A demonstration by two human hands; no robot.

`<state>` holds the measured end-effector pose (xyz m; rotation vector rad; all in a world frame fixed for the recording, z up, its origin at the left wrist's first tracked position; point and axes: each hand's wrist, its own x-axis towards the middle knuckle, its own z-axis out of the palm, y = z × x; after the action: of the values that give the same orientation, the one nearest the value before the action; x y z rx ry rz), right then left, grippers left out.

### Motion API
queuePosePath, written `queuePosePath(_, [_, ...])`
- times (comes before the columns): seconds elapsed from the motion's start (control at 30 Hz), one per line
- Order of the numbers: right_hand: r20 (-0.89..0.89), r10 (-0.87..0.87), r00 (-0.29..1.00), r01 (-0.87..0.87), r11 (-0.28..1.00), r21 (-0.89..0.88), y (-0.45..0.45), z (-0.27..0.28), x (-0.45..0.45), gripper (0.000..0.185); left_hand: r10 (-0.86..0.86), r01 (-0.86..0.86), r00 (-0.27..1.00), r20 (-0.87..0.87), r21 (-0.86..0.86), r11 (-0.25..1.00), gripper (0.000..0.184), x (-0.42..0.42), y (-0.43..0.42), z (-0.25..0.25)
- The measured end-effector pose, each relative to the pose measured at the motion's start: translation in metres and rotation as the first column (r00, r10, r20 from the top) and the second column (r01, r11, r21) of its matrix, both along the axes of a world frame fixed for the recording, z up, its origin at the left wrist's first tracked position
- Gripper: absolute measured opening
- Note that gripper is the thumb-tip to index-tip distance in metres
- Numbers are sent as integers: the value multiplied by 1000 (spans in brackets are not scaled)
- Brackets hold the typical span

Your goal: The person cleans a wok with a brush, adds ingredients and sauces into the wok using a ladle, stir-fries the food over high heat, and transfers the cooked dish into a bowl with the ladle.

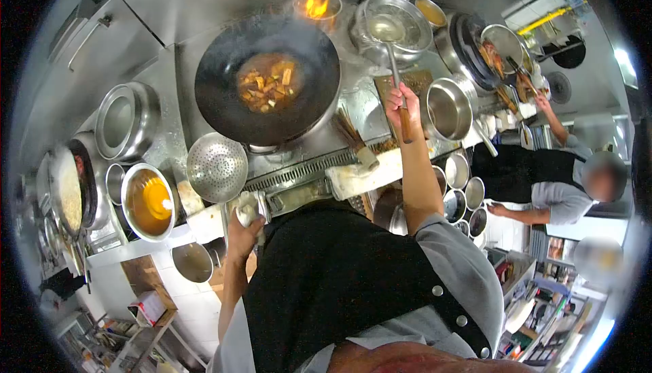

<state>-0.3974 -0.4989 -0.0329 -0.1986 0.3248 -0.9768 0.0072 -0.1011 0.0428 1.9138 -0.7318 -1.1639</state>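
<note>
My right hand (405, 107) is closed around the wooden handle of a ladle (392, 57). The bowl of the ladle is over a steel basin (415, 32) behind the counter's front. At the counter's edge, my left hand (242, 234) grips a pale cloth (250, 210), its fingers partly hidden. A large black wok (217, 104) sits on the stove with browned chunks (265, 86) in bubbling sauce. Just beyond my left hand lies a perforated strainer (217, 167).
Flames (316, 6) rise from an opening behind the wok. A bamboo brush (356, 140) rests by the stove's front. To the left stands a bowl of orange-yellow liquid (129, 203); to the right, a steel pot (449, 109). A co-worker (530, 181) cooks at the right.
</note>
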Motion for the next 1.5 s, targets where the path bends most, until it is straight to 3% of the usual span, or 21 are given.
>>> queuePosePath(0.13, [-108, 48, 993, -35, 993, 116, 54, -4, 6, 9, -115, 116, 993, 28, -35, 993, 51, 11, 4, -26])
queuePosePath(0.23, [-319, 16, 948, 37, 986, 160, 106, 13, 11, 12, -118, 124, 991, 69, -89, 988, 48, 3, 5, -37])
queuePosePath(0.3, [-461, 48, 886, 34, 985, 167, 136, 13, -1, 17, -76, 83, 981, -180, 29, 996, 46, -4, 3, -29])
queuePosePath(0.33, [-555, 52, 830, 26, 991, 133, 152, 12, -10, 18, -106, 103, 985, -137, -25, 994, 45, -11, 4, -24])
queuePosePath(0.37, [-697, 69, 713, -64, 997, 34, 169, 19, -19, 22, -113, 111, 984, -137, -25, 994, 45, -16, 9, -30])
queuePosePath(0.43, [-987, -6, 160, -232, 972, -44, 210, 40, -29, 44, -214, 221, 973, 85, -81, 972, 45, -27, 22, -54])
queuePosePath(0.5, [-986, -165, 15, -265, 951, -162, 252, 32, -40, 64, -195, 198, 980, 42, -73, 977, 47, -43, 31, -60])
queuePosePath(0.53, [-932, -353, -81, -309, 898, -313, 264, -17, -60, 71, -189, 193, 981, 50, -78, 978, 48, -55, 32, -57])
queuePosePath(0.57, [-739, -658, -147, -427, 716, -552, 270, -43, -70, 72, -187, 191, 981, 58, -80, 978, 48, -69, 33, -53])
queuePosePath(0.63, [-822, -524, -221, -491, 788, -371, 268, -56, -93, 72, -254, 259, 965, 68, -81, 963, 50, -101, 25, -45])
queuePosePath(0.67, [-895, -335, -296, -482, 861, -162, 264, -27, -94, 70, -300, 321, 926, 228, -64, 945, 50, -119, 20, -45])
queuePosePath(0.7, [-899, -329, -288, -453, 874, -175, 267, -17, -100, 70, -347, 388, 856, 383, -35, 921, 49, -136, 13, -45])
queuePosePath(0.77, [-817, -526, -237, -432, 810, -396, 292, -2, -127, 66, -424, 477, 837, 345, -81, 875, 53, -175, -1, -55])
queuePosePath(0.83, [-909, -336, -246, -357, 904, -237, 324, 56, -161, 65, -355, 390, 909, 220, -147, 909, 55, -214, -14, -78])
queuePosePath(0.9, [-856, -485, -180, -362, 842, -400, 363, 42, -224, 65, -427, 433, 900, 84, -89, 897, 57, -258, -34, -64])
queuePosePath(0.97, [-920, -360, -157, -288, 907, -307, 400, 98, -257, 66, -506, 503, 859, -82, -52, 863, 57, -311, -56, -30])
queuePosePath(1.03, [-905, -281, -320, -202, 953, -224, 430, 84, -294, 64, -559, 536, 829, -25, -247, 807, 55, -352, -74, -60])
queuePosePath(1.1, [-775, -469, -423, -263, 882, -390, 441, 64, -327, 67, -606, 606, 790, 94, -276, 746, 53, -398, -102, -59])
queuePosePath(1.23, [-899, -135, -417, -189, 980, -60, 416, 62, -359, 69, -720, 795, 585, 372, -88, 601, 59, -477, -183, -103])
queuePosePath(1.37, [-892, -136, -430, -174, 983, -65, 404, 41, -359, 64, -635, 852, 446, 631, -82, 517, 49, -540, -246, -104])
queuePosePath(1.5, [-878, -99, -469, -173, 985, -19, 397, 43, -355, 65, -697, 899, 277, 661, 78, 432, 46, -573, -286, -129])
